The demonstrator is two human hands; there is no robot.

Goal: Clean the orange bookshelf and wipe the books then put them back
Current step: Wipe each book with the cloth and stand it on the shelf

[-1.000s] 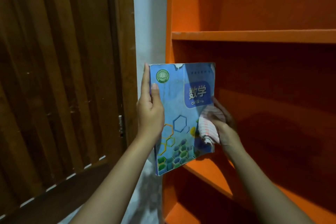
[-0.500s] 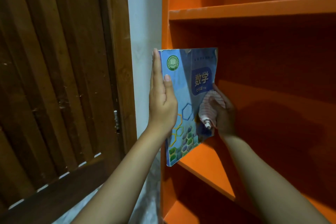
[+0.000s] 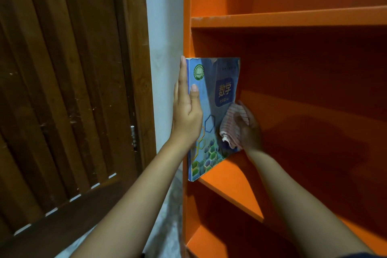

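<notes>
Since the earlier frame, both hands have pushed the book deeper against the bookshelf's left side. Bookshelf (image 3: 293, 21): orange. Book (image 3: 211, 115): blue, upright, lower edge on middle shelf. Left hand (image 3: 186, 115): fingers flat along spine, thumb on cover. Right hand (image 3: 249, 128): fingers closed around striped cloth (image 3: 231, 126), touching cover.

Left hand (image 3: 186, 115) grips blue book (image 3: 211, 115) by its spine edge, thumb on cover, book upright at left end of orange bookshelf (image 3: 293, 20), bottom corner on shelf board. Right hand (image 3: 249, 130) presses striped cloth (image 3: 231, 125) against cover's lower right. Wooden door (image 3: 62, 90) to the left, pale wall (image 3: 165, 27) btwn door & shelf.
</notes>
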